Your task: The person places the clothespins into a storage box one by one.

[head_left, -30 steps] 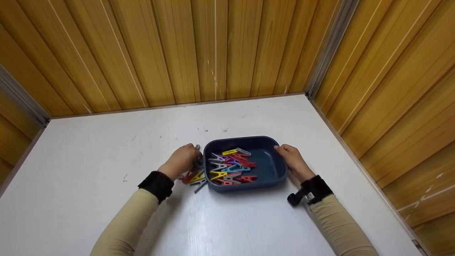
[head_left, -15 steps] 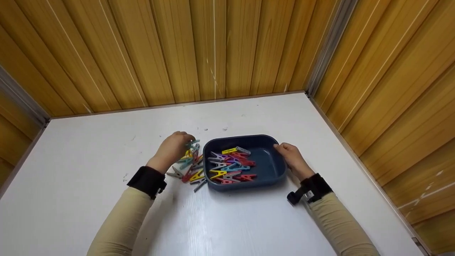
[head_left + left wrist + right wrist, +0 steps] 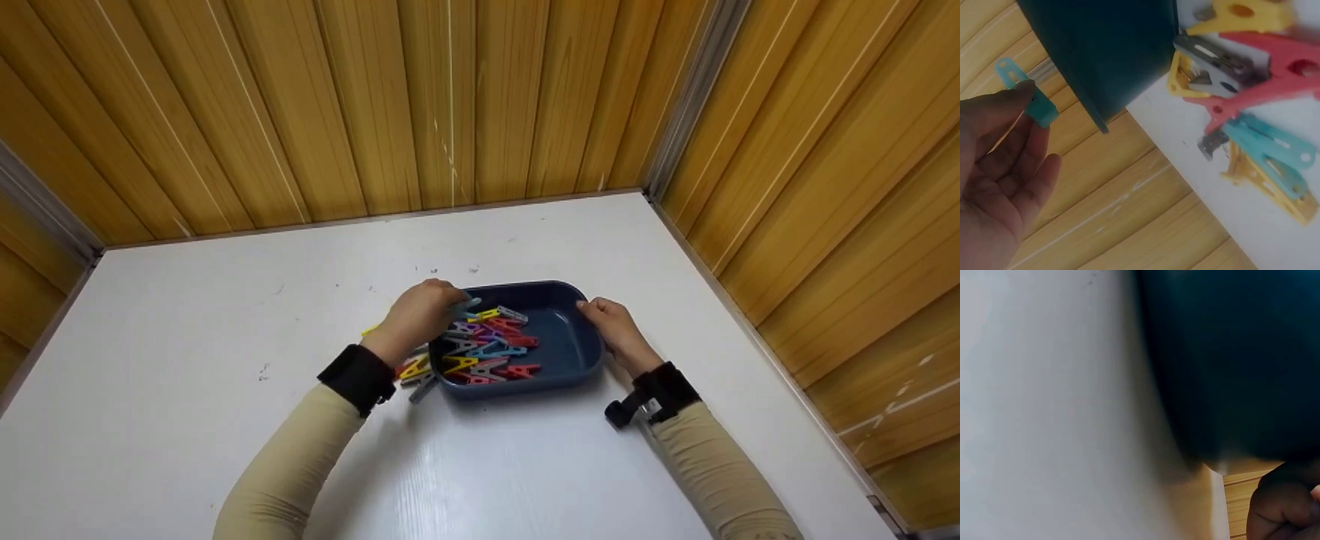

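Observation:
Between thumb and fingertips my left hand [image 3: 421,315] pinches a teal clothespin [image 3: 1041,107], held over the left rim of a dark blue tray [image 3: 562,379]. Inside the tray, mostly toward its left half, lie several clothespins [image 3: 491,349] in red, yellow, grey, purple and blue. My right hand [image 3: 619,334] grips the tray's right rim, thumb on top; its fingers under the rim are mostly hidden. A loose pile of yellow, red, grey and teal clothespins [image 3: 1266,149] lies on the table against the tray's left side, partly covered by my left forearm in the head view.
The white table [image 3: 187,360] carries a few dark marks beyond the tray. Wood-patterned panels [image 3: 360,112] wall off the back and the right side. Both wrists wear black straps, and a small camera [image 3: 621,414] sticks out from the right one.
My left hand picked a teal clothespin from the pile beside the tray, then moved right with it over the tray's rim. The right hand and the tray have stayed in place.

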Demonstrator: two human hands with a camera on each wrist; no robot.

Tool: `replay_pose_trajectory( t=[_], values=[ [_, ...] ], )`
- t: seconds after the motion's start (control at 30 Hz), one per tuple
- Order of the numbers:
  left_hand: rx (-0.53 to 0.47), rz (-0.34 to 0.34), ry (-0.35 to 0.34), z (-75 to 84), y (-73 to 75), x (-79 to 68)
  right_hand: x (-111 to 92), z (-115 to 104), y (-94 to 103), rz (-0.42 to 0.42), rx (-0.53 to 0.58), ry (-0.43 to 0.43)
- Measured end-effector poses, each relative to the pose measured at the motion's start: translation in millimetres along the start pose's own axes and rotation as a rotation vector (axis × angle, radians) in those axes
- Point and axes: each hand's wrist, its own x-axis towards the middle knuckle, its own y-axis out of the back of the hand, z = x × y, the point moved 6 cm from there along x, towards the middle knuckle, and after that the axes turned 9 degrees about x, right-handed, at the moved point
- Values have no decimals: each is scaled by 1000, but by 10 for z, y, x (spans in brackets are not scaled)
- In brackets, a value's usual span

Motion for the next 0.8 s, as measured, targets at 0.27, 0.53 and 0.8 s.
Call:
replay_pose_trajectory(
  t=[0.27,0.53,0.8],
  values=[
    [52,-55,-162,369,-268,110,-1,9,9,10,6,16],
    [129,-138,-93,507,-493,163,6,58,1,16,19,20],
    [123,-147,-105,551,-653,164,4,58,-51,9,1,19]
  ],
)
